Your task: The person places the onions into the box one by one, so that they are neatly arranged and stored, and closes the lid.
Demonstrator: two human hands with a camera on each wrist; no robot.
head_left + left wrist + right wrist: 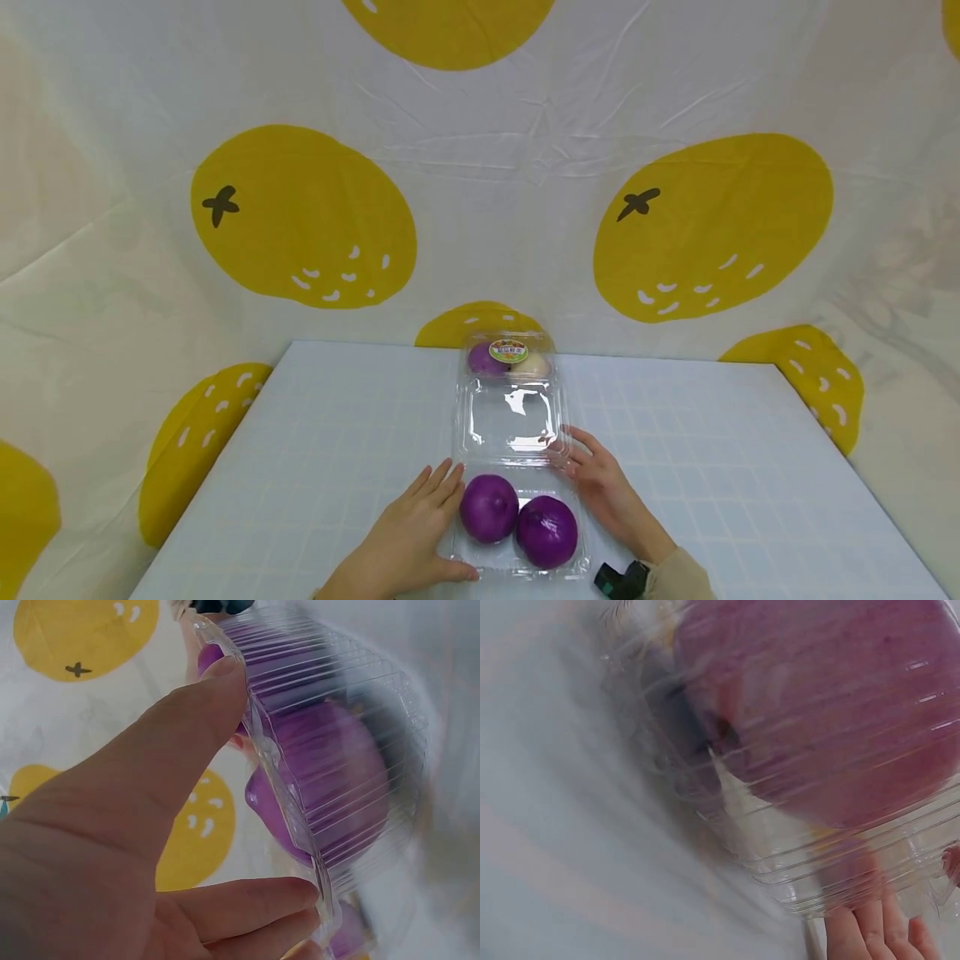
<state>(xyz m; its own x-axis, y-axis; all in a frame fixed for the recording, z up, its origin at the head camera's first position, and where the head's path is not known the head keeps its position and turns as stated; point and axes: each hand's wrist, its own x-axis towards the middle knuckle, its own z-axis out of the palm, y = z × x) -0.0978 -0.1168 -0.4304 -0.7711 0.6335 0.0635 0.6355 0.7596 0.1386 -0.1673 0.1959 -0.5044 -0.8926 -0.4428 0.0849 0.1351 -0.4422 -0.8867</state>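
A clear plastic clamshell box lies unfolded, its lid spread toward the back. Two purple onions sit side by side in its near half. My left hand lies along the left side, thumb at the front corner; in the left wrist view its thumb and fingertips touch the rim. By the right side, near the hinge, my right hand has its fingertips at the lid's edge, fingers slightly bent. The right wrist view shows an onion through ribbed plastic, with fingers below; whose they are is unclear.
At the far table edge, behind the lid, a purple onion and a pale round item show through clear plastic bearing an oval label. The white table meets a cloth backdrop printed with yellow fruit.
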